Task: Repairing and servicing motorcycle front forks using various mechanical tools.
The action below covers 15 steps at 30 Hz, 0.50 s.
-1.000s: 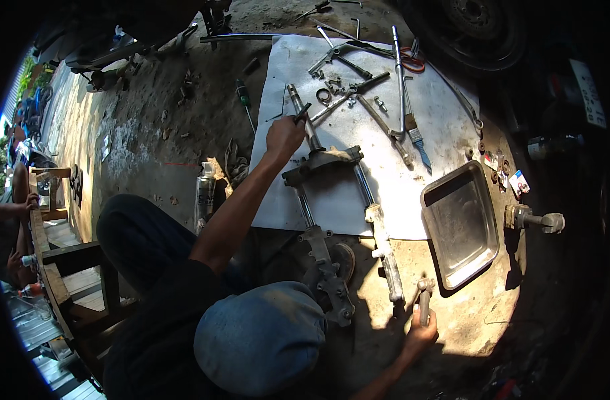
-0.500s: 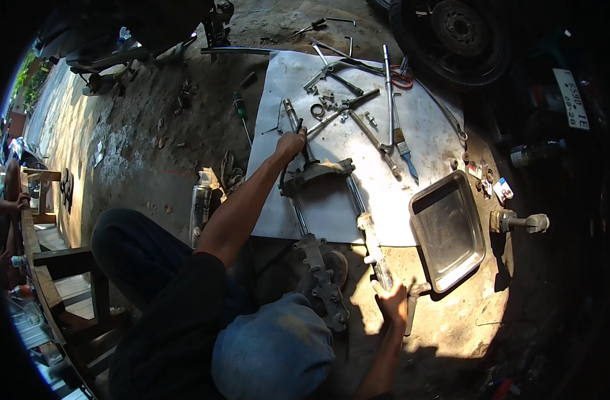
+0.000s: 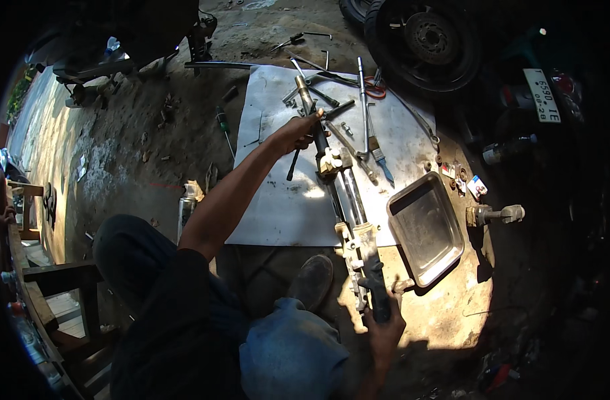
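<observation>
A motorcycle front fork [image 3: 352, 193] lies between my hands, tilted over the white sheet [image 3: 272, 200] and the ground. Its two legs appear close together, with the clamp edge-on. My left hand [image 3: 300, 132] is closed around the steering stem [image 3: 304, 93] at the far end. Below that hand sticks out a thin dark rod [image 3: 294, 165]; whether it is gripped or attached I cannot tell. At the near end, my right hand [image 3: 387, 327] wraps the bottom of the right-hand fork leg [image 3: 375, 273]. Some fingers of both hands are hidden.
Right of the fork lies a black metal tray [image 3: 425, 230]. A paintbrush [image 3: 378, 157], a long wrench [image 3: 363, 107] and other tools lie on the sheet. A motorcycle wheel [image 3: 432, 40] stands far right, a screwdriver [image 3: 222, 120] far left. A spray can [image 3: 186, 210] stands beside my left arm.
The fork has been turned about its length, so its spread legs now appear side by side. Its near end has swung right, away from my shoe. Both hands still hold it.
</observation>
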Motion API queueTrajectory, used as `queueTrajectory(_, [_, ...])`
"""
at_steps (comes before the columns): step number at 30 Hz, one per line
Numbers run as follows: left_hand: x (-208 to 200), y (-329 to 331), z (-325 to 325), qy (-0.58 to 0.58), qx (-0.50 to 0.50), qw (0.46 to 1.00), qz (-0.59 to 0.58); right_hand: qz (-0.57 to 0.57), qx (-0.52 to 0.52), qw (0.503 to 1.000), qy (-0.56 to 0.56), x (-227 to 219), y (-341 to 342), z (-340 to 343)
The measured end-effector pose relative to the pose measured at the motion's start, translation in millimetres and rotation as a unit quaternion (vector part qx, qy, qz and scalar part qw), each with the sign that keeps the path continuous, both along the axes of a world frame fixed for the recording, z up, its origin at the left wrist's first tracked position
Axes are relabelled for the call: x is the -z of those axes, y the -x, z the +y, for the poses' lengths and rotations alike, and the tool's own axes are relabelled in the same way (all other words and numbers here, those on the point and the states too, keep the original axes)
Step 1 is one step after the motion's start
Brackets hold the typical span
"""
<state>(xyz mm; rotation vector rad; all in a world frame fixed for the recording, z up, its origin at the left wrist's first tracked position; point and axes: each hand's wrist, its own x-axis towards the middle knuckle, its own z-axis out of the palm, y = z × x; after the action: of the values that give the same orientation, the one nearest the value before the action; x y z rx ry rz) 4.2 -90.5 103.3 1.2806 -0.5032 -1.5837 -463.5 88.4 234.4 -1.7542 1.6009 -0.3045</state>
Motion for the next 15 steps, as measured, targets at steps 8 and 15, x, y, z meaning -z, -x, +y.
queueTrajectory(8, [46.5, -30.8, 15.5, -0.057, 0.029, 0.998, -0.010, 0.018, -0.064, 0.998, 0.020, 43.0, -36.8, 49.8])
queueTrajectory(15, [42.7, -45.7, 42.0, -0.225, 0.036, 0.954, -0.197, 0.014, -0.087, 0.994, -0.065, 101.7, -30.4, 80.6])
